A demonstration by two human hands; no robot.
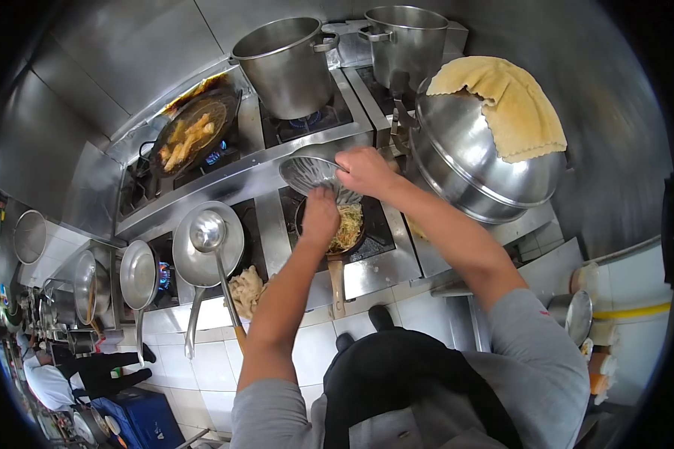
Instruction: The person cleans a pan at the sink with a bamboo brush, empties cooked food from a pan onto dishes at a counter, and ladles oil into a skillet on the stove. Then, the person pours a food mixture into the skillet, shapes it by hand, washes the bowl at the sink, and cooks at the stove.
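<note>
My right hand (365, 173) is closed on the rim of a metal bowl (303, 173), which is tilted over a frying pan. Pale streaks coat the inside of the bowl. At its lower edge is my left hand (320, 218), its fingers bunched together; what they hold, if anything, is hidden. Below both hands, a shredded, noodle-like food (347, 230) lies in the frying pan, whose wooden handle (337, 286) points toward me. The pan rests on a front burner, partly covered by my left hand.
Fried pieces sit in a wok (195, 135) over a lit flame. Two tall pots (284, 71) stand behind. At right, a domed steamer (457, 153) carries a yellow cloth (520, 105). Pans and a ladle (208, 230) are at left. Another person (49, 374) is at far left.
</note>
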